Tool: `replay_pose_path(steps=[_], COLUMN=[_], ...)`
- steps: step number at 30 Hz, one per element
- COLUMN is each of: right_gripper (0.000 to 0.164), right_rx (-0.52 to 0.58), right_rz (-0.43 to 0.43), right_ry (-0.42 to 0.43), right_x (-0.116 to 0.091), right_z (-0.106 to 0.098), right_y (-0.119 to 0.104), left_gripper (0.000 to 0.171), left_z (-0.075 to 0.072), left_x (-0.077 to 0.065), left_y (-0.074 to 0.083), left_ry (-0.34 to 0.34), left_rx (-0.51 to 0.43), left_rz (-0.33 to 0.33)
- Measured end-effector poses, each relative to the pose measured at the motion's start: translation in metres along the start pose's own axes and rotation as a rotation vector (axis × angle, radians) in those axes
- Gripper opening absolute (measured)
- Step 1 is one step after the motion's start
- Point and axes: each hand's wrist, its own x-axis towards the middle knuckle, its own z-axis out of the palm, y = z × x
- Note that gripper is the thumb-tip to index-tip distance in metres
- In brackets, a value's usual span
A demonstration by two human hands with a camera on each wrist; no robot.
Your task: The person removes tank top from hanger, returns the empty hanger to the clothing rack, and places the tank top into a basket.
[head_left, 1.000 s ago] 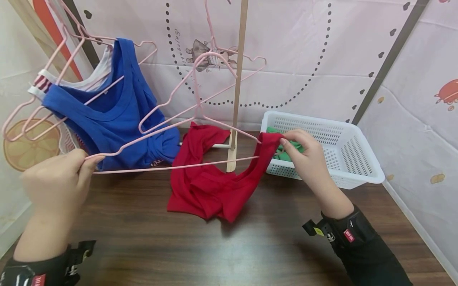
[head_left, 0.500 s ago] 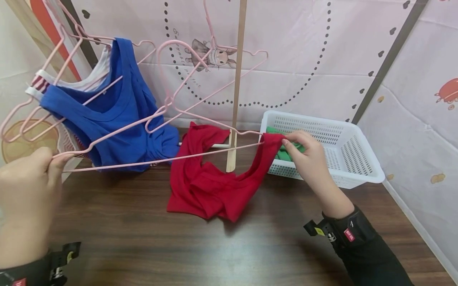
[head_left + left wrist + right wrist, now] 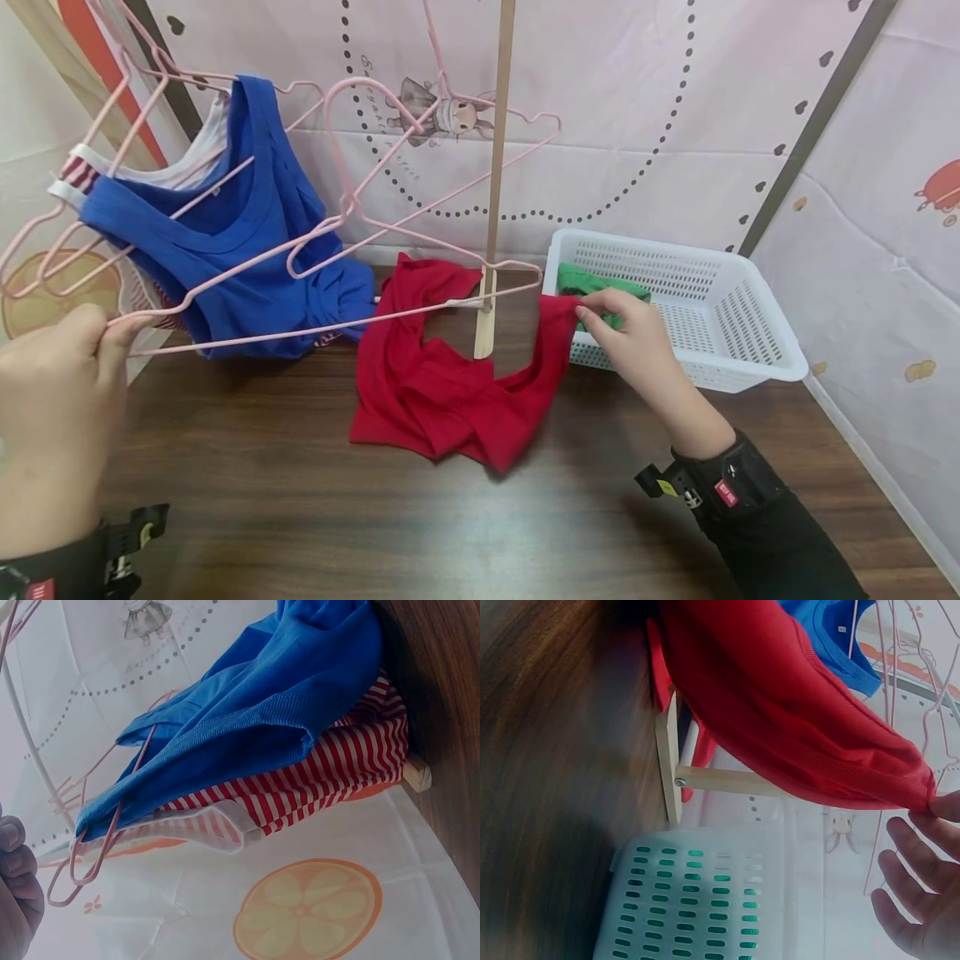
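Note:
A pink hanger (image 3: 348,204) extends from my left hand (image 3: 56,392), whose thumb and curled fingers grip its left end. My right hand (image 3: 637,342) pinches one shoulder strap of a red tank top (image 3: 450,383), lifting it off the table while the rest lies crumpled there. The hanger's right end is just left of and above that strap, apparently outside it. In the right wrist view, thumb and index finger hold the red fabric (image 3: 795,727) and the other fingers are spread. Only curled fingers of the left hand (image 3: 16,881) show in the left wrist view.
A blue tank top (image 3: 225,242) and a red-and-white striped one (image 3: 330,772) hang at left on pink hangers. A wooden post (image 3: 498,167) stands behind the red top, with another pink hanger near it. The white basket (image 3: 772,333) at right holds a green cloth (image 3: 592,283).
My left hand has moved left with the hanger, whose hook has swung left. The hanger's right end has come out of the red strap. My right hand has shifted slightly left and down.

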Motion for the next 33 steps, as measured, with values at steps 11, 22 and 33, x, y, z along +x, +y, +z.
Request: replay_pose_path(steps=[11, 22, 33], right_gripper=[0.024, 0.024, 0.026], right_rx=[-0.068, -0.087, -0.085], right_rz=[-0.029, -0.095, -0.108], right_ry=[-0.208, -0.234, -0.218], right_x=[-0.003, -0.01, -0.017], right_z=[0.008, 0.007, 0.004], right_y=[-0.004, -0.018, -0.025], left_gripper=[0.07, 0.07, 0.058], left_z=[0.007, 0.015, 0.012], left_x=[-0.002, -0.003, -0.003], left_y=[-0.002, -0.006, -0.007], left_ry=[0.04, 0.092, 0.099], left_rx=[0.003, -0.017, -0.271], left_rz=[-0.001, -0.092, -0.45])
